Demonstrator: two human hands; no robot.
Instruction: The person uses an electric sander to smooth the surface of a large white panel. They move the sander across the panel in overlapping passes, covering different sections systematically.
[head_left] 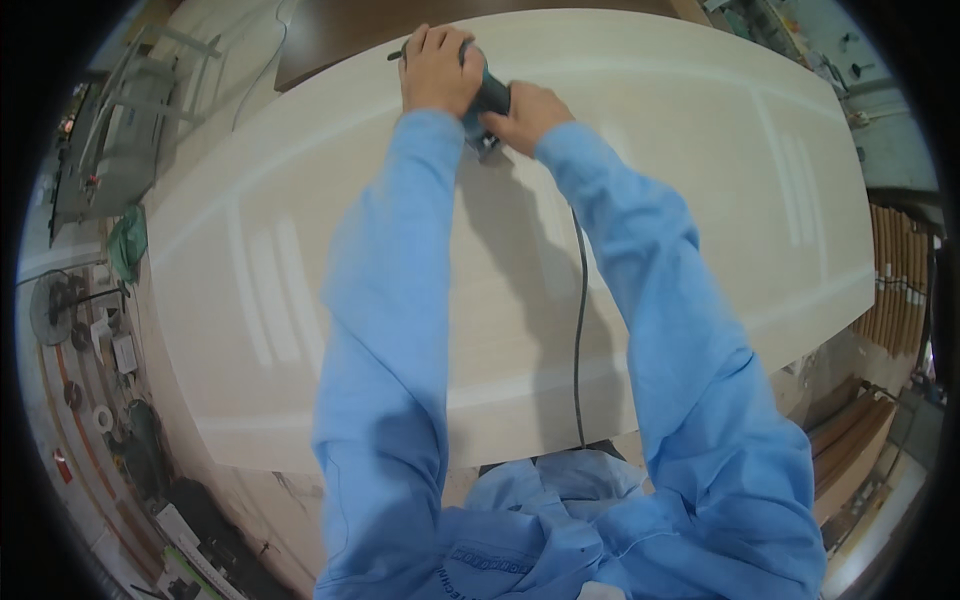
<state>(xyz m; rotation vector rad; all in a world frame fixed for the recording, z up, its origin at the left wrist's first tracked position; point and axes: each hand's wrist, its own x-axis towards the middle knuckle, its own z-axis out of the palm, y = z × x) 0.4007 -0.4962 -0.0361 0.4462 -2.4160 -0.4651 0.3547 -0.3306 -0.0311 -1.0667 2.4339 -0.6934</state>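
Near the far edge of a large pale board, both my hands grip a teal-and-black corded power tool. My left hand is closed over its far end, where a short dark piece sticks out to the left. Around the body, on the right side, my right hand is closed. A metal part shows at the tool's near end, low over the board. My hands hide much of the tool, so I cannot tell its exact kind. Its black cable runs back across the board toward my body.
A dark brown panel lies beyond the board's far edge. At left are a grey machine, a green bag and a fan. Stacked brown strips stand at right, with more brown boards below them.
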